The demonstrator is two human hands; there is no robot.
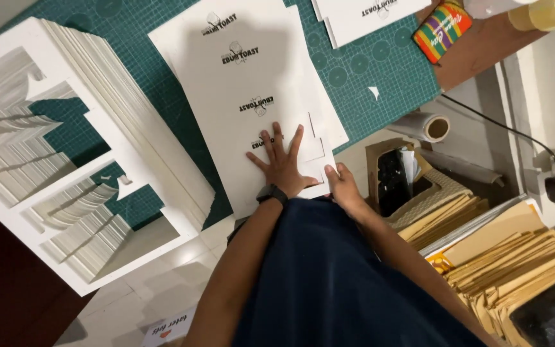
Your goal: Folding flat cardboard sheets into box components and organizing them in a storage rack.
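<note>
Left hand [282,162] presses flat on white printed sheets [245,83], right hand [343,190] seemingly gripping their edge

The person wears a dark navy fabric garment [342,283] covering the near torso; both forearms are bare, without sleeves; a black smartwatch with a dark band [271,193] circles the left wrist; no rings show.

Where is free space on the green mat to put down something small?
Bare cutting mat shows between the printed white sheets and the striped packet. The left side is crowded by the stack of cut-out white sheets. The left hand and right hand occupy the near edge.
</note>
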